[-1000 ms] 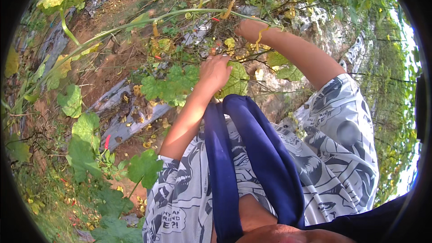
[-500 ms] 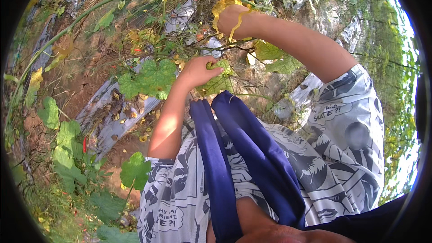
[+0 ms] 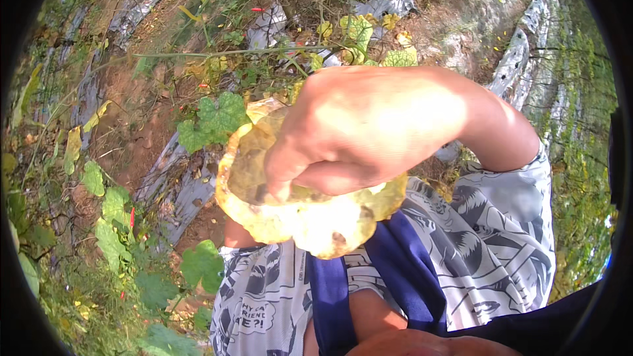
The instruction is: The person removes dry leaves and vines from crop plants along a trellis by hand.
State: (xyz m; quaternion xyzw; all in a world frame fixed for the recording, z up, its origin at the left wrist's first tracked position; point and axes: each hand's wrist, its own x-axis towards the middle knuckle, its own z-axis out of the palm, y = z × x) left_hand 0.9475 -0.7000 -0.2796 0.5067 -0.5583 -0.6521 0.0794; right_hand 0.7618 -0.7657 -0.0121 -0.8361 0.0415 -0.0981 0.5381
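Observation:
Close in front of me, my right hand point(image 3: 366, 128) grips a large yellow leaf point(image 3: 323, 224) between thumb and fingers. The leaf is withered and lobed, with brown spots and a browned edge, and bright sun falls on its lower part. Of my left arm only a bit of forearm point(image 3: 239, 232) shows below the leaf. My left hand is hidden behind the leaf and my right hand. Past the leaf, a green lobed leaf point(image 3: 221, 117) hangs on the vine growth, and yellowing leaves point(image 3: 357, 29) stand beyond my right hand.
A thin green vine stem point(image 3: 217, 54) crosses the far side. Torn grey plastic film point(image 3: 188, 201) lies in strips over brown soil. Green leaves point(image 3: 201, 265) grow at the lower left, near a slim red thing point(image 3: 132, 217). Netting with foliage point(image 3: 580, 158) stands along the right.
My right hand has come from the far vines toward me, now with the yellow leaf plainly in it. My left hand has gone out of sight behind it. The thick arching stem has left the view.

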